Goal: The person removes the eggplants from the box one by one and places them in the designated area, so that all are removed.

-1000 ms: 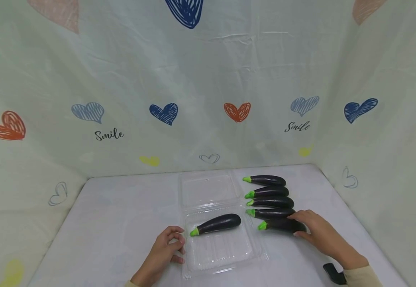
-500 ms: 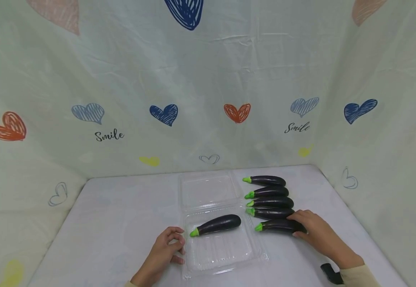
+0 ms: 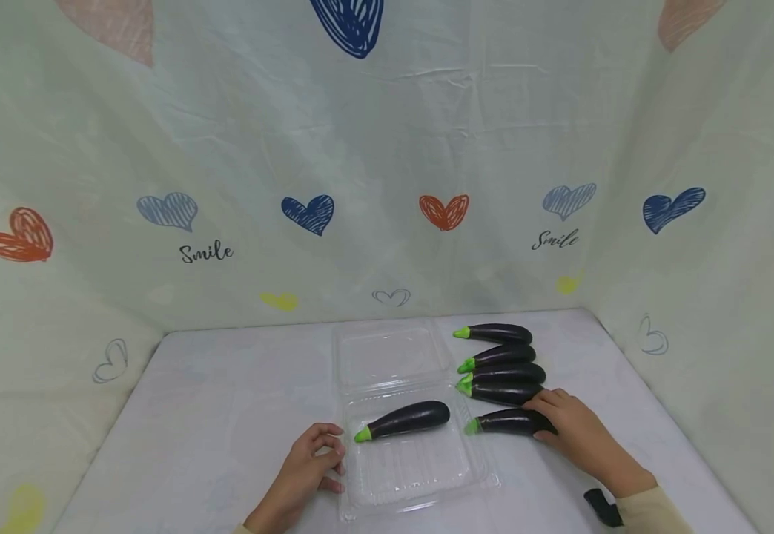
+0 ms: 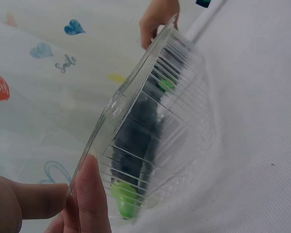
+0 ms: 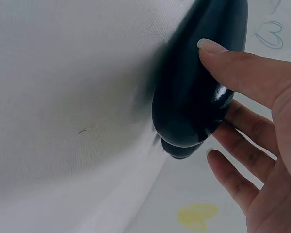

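My left hand pinches the left rim of a clear plastic clamshell container, thumb and fingers on its edge in the left wrist view. The container's lid lies folded back behind its base. One dark eggplant with a green stem end lies slantwise in the base. To the right, my right hand grips the wide end of another eggplant, its green tip pointing left at the container's right rim. In the right wrist view, my thumb presses on this eggplant's glossy side.
Several more eggplants lie in a column behind the held one, the farthest eggplant a little apart. A black object shows by the right sleeve. A curtain printed with hearts surrounds the white table.
My right hand has drawn the nearest eggplant left toward the container, apart from the others. The eggplant behind it has shifted against its neighbour. The left hand has stayed at the rim.
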Demonstrator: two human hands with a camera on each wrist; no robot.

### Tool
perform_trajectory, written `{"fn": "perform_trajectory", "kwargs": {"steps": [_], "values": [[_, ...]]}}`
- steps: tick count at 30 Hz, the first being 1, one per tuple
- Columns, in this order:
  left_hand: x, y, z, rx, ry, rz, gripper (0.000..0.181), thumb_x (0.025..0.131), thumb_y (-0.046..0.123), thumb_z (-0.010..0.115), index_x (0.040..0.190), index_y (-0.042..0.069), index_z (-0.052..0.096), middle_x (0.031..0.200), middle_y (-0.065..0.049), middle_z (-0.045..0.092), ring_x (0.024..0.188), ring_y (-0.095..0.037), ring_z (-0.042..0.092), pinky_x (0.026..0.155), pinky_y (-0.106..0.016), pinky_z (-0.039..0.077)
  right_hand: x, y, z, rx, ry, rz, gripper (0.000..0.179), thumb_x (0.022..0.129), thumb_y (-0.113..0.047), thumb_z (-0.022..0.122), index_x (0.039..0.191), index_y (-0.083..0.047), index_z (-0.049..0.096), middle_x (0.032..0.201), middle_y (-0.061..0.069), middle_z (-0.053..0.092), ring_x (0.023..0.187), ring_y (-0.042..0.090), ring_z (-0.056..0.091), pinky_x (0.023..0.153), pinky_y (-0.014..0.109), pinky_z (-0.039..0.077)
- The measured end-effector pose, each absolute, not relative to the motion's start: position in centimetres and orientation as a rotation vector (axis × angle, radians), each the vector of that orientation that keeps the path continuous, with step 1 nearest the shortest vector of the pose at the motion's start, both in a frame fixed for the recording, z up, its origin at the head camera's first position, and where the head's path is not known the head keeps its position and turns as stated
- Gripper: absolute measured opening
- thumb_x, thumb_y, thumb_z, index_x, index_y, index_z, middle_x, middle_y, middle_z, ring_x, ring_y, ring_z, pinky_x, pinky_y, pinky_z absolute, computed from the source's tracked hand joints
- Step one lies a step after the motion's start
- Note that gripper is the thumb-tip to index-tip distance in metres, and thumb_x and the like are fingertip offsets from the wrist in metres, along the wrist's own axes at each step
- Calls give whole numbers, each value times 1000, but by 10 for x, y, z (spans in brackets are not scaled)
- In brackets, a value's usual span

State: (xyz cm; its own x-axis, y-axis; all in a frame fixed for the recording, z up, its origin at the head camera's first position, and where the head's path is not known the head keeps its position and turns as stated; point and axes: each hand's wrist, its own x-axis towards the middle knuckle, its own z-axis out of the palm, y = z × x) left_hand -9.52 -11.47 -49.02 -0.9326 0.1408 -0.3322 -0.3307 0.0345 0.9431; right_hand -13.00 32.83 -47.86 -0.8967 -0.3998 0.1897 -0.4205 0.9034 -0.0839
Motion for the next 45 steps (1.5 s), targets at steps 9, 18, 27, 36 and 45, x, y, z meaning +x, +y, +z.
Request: {"fn": "perform_trajectory", "kwargs": {"steps": [9, 18, 27, 36, 45], "values": [[-95, -114, -489, -190, 1978, 1970, 38, 98, -3, 61, 132, -9, 47, 97, -6, 58, 77, -17, 59, 57, -30, 61, -140, 328, -482, 638, -2848, 144, 49, 66, -6, 98, 109, -9, 75, 105, 1, 63, 101, 25, 63, 84, 46, 60], [-96, -114, -488, -176, 1982, 1970, 39, 97, -3, 61, 133, -9, 47, 98, -6, 58, 77, -17, 59, 58, -30, 61, -139, 326, -480, 640, -2830, 117, 51, 65, -7, 99, 109, -10, 74, 104, 1, 62, 100, 27, 63, 81, 47, 60], [-97, -114, -490, -174, 1987, 1974, 37, 99, -3, 60, 132, -10, 47, 96, -5, 57, 77, -17, 59, 57, -31, 61, -132, 310, -459, 711, -2752, 137, 52, 67, -11, 99, 113, -10, 74, 113, 5, 67, 106, 29, 66, 88, 48, 61], [-98, -113, -492, -191, 1977, 1976, 36, 98, -4, 60, 132, -8, 48, 96, -4, 57, 76, -17, 60, 57, -31, 61, -127, 281, -439, 880, -2597, 150, 54, 68, -15, 100, 115, -10, 75, 114, 3, 68, 107, 24, 66, 87, 43, 62], [-96, -115, -491, -168, 1948, 1981, 37, 99, -2, 61, 132, -9, 47, 98, -7, 58, 77, -17, 61, 59, -31, 62, -127, 247, -422, 1007, -2602, 173, 50, 77, -20, 95, 121, -11, 73, 118, 1, 68, 110, 21, 64, 92, 43, 59]]}}
